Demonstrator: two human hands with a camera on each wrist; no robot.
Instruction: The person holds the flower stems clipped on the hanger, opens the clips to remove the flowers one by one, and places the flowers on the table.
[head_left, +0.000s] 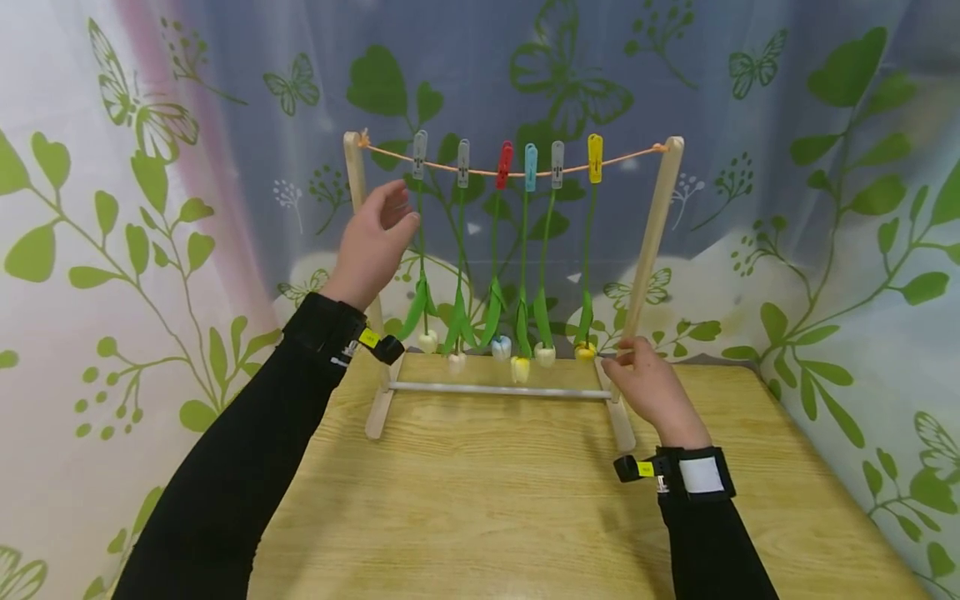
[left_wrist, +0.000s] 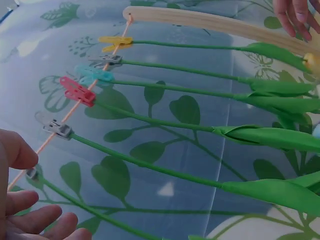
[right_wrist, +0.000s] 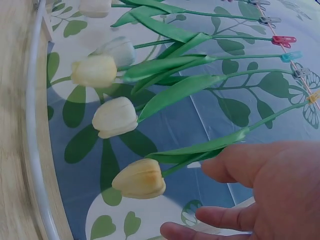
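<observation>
Six artificial tulips hang heads down from an orange string (head_left: 483, 172), each held by a clothespin. My left hand (head_left: 372, 242) is raised beside the leftmost grey clothespin (head_left: 420, 155), its thumb and fingers apart with nothing between them. In the left wrist view the same clothespin (left_wrist: 32, 173) shows just past the thumb. My right hand (head_left: 651, 387) is low by the right wooden post (head_left: 651, 250). Its thumb is near the leaf of the yellow tulip (right_wrist: 141, 179), fingers spread; whether they touch leaf or post I cannot tell. That tulip hangs from the yellow clothespin (head_left: 595, 158).
The wooden frame has a left post (head_left: 355, 171), feet and a pale crossbar (head_left: 498, 390), standing on a wood-grain table (head_left: 457, 500). Further clothespins are red (head_left: 504, 164), light blue (head_left: 530, 167) and grey (head_left: 557, 164). A leaf-patterned curtain (head_left: 465, 67) hangs close behind and at both sides.
</observation>
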